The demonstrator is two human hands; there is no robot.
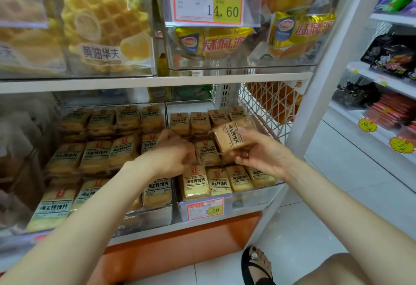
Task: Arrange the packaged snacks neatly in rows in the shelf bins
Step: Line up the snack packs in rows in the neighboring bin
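On the far left of the upper shelf sits a clear bin of waffle packs [105, 25], pale yellow behind the plastic. Below it, the left bin [155, 216] on the lower shelf holds snack packs [96, 156] lying flat in rows, labels facing up.

My left hand [173, 153] reaches across the divider between the two lower bins, palm down, fingers curled onto the packs in the middle row of the right bin. The fingertips are blurred and partly hidden, so I cannot tell whether they are pinching a pack or only pressing on it.

Above, a red and yellow price tag [207, 1] reading 14.60 hangs on the front of the upper right bin, with yellow pie packs [213, 41] behind it.

The right bin [254, 197] has a tidy front row of four packs [227, 181] standing against its clear front wall, a back row of four more, and a gap in the middle row. A smaller tag [204, 210] reading 8.00 is clipped to its front.

My right hand [258, 151] is raised over the right side of that bin, palm up, and has hold of one loose pack [231, 137], thumb on its top edge and fingers underneath. The pack is tilted, clear of the rows below.

Right of the bin stands a white wire basket [265, 109], then a white upright post [333, 64], and another shelf of dark and red packets [391, 111] further right.
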